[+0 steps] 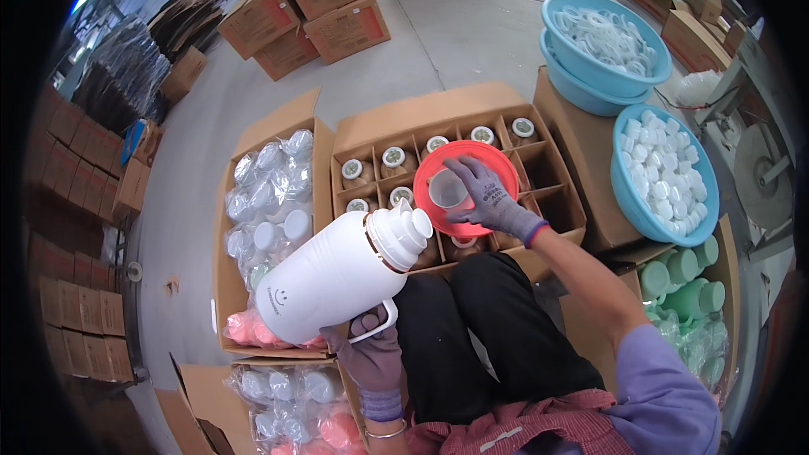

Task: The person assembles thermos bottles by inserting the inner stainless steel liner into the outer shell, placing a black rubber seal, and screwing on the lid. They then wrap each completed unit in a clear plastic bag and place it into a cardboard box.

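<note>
My gloved left hand (371,350) is closed on the handle of a white vacuum jug (316,282), tilted with its lidded top toward the upper right. A small smiling face is printed on the jug's side. My gloved right hand (490,199) is at a round red basin (499,158), thumb and fingers spread on either side of a translucent plastic cup (448,189) standing in it. Whether the fingertips touch the cup is hard to tell. The basin rests on a divided carton (413,116) whose compartments hold several bottles with white-rimmed tops (394,157).
To the left, an open carton (226,270) holds bagged white and pink parts. At right, blue basins hold white rings (602,38) and white caps (666,173); below them are green jug parts (687,291) in a box. Stacked cartons (329,0) stand on the floor beyond.
</note>
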